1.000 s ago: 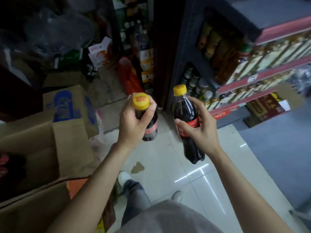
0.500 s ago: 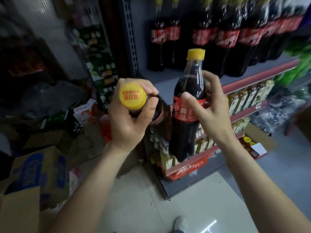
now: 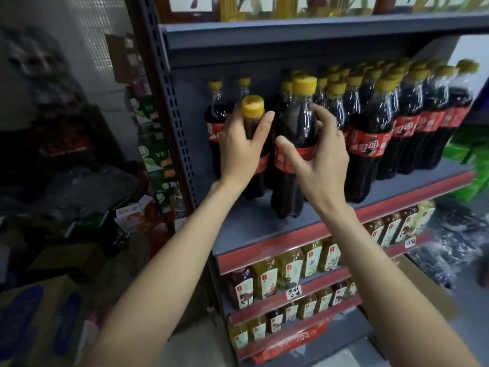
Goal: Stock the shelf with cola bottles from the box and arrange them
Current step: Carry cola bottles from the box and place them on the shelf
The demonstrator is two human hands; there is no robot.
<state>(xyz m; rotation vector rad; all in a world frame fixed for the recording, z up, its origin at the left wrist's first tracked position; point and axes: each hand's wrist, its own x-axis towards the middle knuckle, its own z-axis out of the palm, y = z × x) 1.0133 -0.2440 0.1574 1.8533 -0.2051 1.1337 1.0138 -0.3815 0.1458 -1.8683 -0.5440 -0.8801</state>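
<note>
Cola bottles, one in each hand, stood at the shelf's (image 3: 344, 207) front left. The left hand (image 3: 239, 149) gripped one bottle (image 3: 254, 181) below its cap; the right hand (image 3: 315, 157) curled around the other (image 3: 293, 133). Behind them stood the stocked row (image 3: 391, 123).

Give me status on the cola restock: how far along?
Done: the right of the cola shelf is packed with cola bottles, and two stand at the back left.
In hand: the left hand grips one bottle and the right hand another, both over the bare front-left of the shelf.
Left: set both down and straighten rows. What remains in the box isn't visible.
</note>
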